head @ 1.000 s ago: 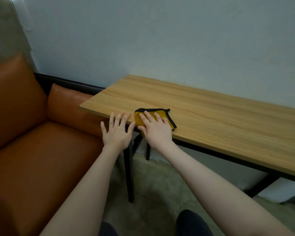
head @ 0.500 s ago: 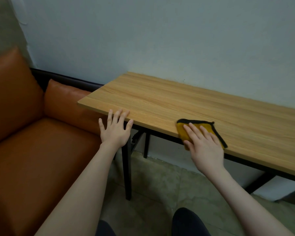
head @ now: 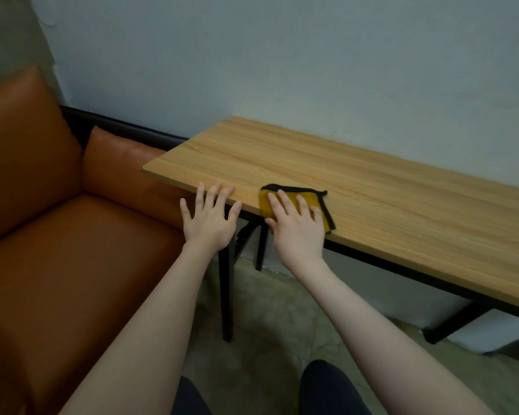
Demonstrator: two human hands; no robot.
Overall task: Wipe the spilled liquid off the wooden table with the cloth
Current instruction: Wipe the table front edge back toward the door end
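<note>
Cloth (head: 309, 202), yellow with black trim and folded flat, lies at the wooden table's (head: 372, 199) near edge under my right hand (head: 297, 226), fingers straight, pressing it. My left hand (head: 210, 220) rests spread on the edge just beside it, holding nothing.

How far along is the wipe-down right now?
Done: no liquid is visible on the wooden table. In hand: the right hand presses the yellow cloth flat near the front edge; the left hand rests on that edge. Left: can't tell, any film wouldn't show here.
</note>
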